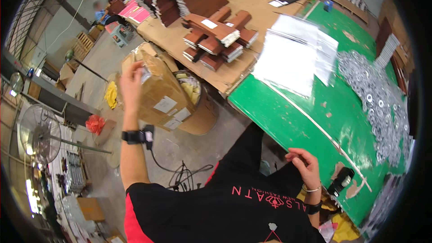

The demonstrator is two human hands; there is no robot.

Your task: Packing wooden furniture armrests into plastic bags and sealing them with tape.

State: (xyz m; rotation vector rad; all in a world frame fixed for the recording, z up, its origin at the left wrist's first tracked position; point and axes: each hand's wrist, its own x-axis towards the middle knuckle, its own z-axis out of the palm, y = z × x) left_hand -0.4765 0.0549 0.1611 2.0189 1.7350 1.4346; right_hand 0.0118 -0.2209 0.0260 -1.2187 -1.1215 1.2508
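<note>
From up here I can't make out much of what my left hand (130, 83) has: it is raised over the open cardboard box (159, 92), grip pinched on a small clear packet (145, 74) that is blurred and half covered by the fingers. The packet looks shiny and pale, its contents too small to tell. My right hand (303, 164) rests at the near edge of the green surface (292, 121), fingers curled; whether they press on anything I cannot tell. Behind the box, a round drum (200, 112) is largely hidden. On the green surface lie a stack of clear plastic bags (292, 58) and a heap of metal washers (378, 99), cut off at the right rim. Brown boards (218, 36) sit piled on cardboard beyond.
</note>
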